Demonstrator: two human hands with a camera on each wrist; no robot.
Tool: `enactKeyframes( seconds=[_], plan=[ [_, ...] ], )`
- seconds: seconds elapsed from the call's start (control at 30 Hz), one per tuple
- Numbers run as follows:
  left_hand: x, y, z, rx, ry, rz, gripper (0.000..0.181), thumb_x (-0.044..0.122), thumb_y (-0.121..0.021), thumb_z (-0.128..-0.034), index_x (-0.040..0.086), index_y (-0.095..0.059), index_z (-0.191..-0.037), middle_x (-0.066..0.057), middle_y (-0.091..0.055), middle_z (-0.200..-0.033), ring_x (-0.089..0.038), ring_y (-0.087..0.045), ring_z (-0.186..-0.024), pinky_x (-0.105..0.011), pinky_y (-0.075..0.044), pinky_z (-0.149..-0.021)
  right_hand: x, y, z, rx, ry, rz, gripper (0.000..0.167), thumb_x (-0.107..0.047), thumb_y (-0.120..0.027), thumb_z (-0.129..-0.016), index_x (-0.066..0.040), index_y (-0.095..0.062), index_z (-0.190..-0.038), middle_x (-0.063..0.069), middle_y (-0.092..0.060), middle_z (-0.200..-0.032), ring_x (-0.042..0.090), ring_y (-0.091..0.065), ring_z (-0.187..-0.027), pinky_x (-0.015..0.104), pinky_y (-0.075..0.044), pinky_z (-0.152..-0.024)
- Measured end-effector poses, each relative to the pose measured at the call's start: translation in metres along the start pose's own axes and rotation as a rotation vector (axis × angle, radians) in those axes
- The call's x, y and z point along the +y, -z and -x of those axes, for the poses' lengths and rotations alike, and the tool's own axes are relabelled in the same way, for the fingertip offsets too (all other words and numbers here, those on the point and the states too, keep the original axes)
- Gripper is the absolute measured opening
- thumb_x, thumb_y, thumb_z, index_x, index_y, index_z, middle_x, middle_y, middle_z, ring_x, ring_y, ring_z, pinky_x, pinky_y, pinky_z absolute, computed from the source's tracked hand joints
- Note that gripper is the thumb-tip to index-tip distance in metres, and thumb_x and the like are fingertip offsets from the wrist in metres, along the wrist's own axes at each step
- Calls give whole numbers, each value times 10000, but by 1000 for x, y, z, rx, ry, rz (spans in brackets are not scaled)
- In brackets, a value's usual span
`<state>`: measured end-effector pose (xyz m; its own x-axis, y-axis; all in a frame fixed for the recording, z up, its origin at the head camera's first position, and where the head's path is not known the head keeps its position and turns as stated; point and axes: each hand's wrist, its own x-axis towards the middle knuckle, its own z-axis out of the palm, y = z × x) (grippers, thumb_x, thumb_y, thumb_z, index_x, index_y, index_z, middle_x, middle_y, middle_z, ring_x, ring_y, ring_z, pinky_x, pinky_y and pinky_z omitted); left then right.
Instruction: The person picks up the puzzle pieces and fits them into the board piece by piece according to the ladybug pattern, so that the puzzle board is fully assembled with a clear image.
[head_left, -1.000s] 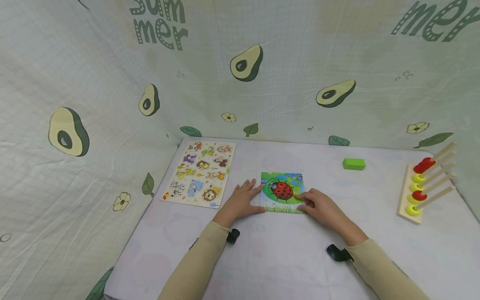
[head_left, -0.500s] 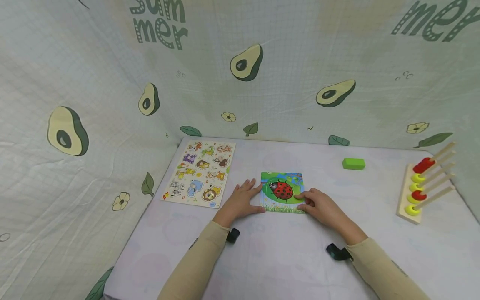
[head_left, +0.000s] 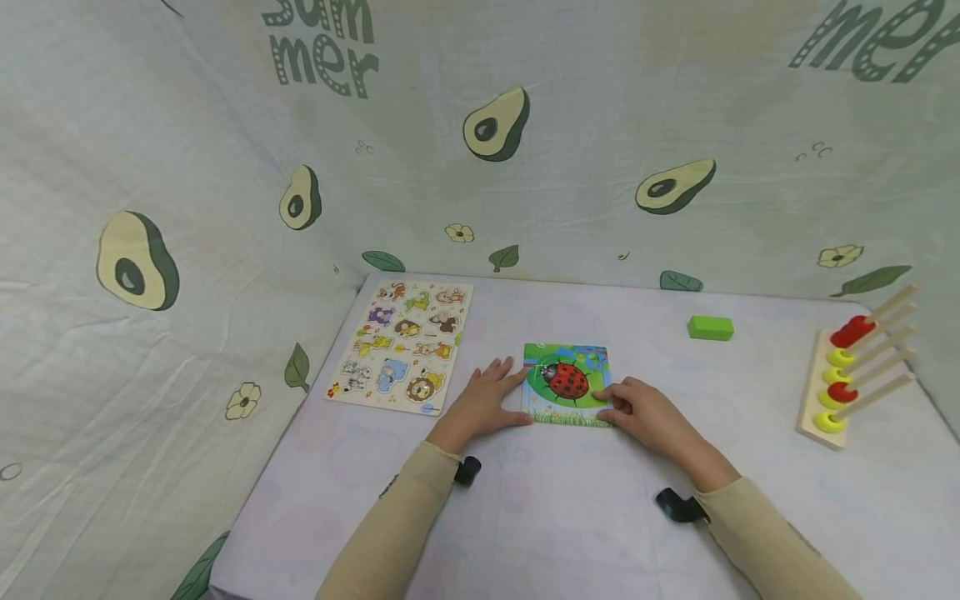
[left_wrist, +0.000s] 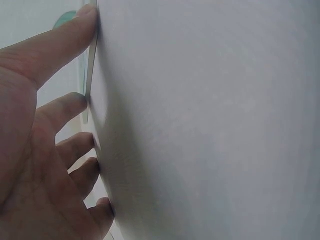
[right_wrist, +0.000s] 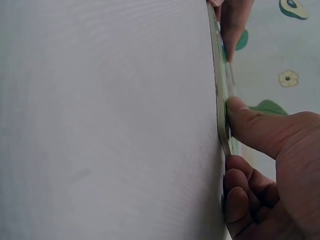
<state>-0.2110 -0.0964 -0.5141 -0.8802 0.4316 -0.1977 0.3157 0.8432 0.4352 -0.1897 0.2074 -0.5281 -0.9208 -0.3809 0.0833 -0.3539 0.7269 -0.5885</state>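
Note:
A square ladybug puzzle board (head_left: 564, 416) lies flat on the table between both hands in the head view. My left hand (head_left: 482, 402) spreads its fingers along the board's left side, thumb at the lower left corner; in the left wrist view the thumb and a fingertip (left_wrist: 79, 100) meet the board's thin edge. My right hand (head_left: 639, 415) holds the right side near the lower corner, with bent fingers. In the right wrist view its thumb (right_wrist: 252, 122) rests on the board and the other fingers curl at the edge. The board's underside is hidden.
An animal puzzle board (head_left: 380, 393) lies at the back left. A green block (head_left: 711, 327) sits at the back right. Farther right stands a wooden peg stand (head_left: 810, 414) with red and yellow rings. A patterned cloth (head_left: 570, 225) hangs behind the table.
Both hands and the ladybug board keep their places. The whole head view has shifted very slightly.

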Motion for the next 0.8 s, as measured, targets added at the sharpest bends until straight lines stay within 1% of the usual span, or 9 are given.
enactKeyframes(
  seconds=[0.3,0.4,0.57,0.73,0.8],
  plan=[
    [0,-1,-1,-10,0,-4,865,524,-750,-884,235,-358,-1598,-69,-191,-1687,-269,-96,-1566,-475,-64,-1271,1,-1,3,-9,-27,-26,292,-253,-771,-922,-94,-756,-1166,-58,-504,-820,90,-447,-711,249,-389,-611],
    [-1,0,-1,-12,1,-1,869,521,-753,-883,243,-351,-1602,-70,-190,-1687,-269,-96,-1566,-478,-64,-1270,1,0,4,-10,-19,-28,308,-240,-755,-937,-83,-744,-1202,-58,-513,-826,91,-458,-718,253,-398,-616],
    [-3,-1,-2,-9,-1,26,882,523,-758,-877,252,-342,-1606,-69,-189,-1689,-266,-90,-1567,-477,-57,-1270,1,5,5,14,-7,-35,351,-199,-732,-955,-58,-696,-1274,-63,-563,-841,87,-501,-731,262,-441,-634],
    [-8,-4,-3,-20,0,46,906,565,-744,-870,270,-320,-1614,-44,-168,-1697,-234,-60,-1571,-446,-31,-1272,4,12,10,20,-23,-3,338,-183,-691,-981,-80,-682,-1303,-62,-595,-863,97,-514,-765,289,-459,-670],
    [-10,-5,-3,-23,-3,59,911,570,-740,-871,251,-321,-1614,-40,-166,-1699,-228,-55,-1572,-437,-25,-1273,6,17,13,21,-35,16,331,-180,-681,-986,-87,-683,-1304,-58,-590,-862,107,-506,-768,297,-450,-671]
  ],
)
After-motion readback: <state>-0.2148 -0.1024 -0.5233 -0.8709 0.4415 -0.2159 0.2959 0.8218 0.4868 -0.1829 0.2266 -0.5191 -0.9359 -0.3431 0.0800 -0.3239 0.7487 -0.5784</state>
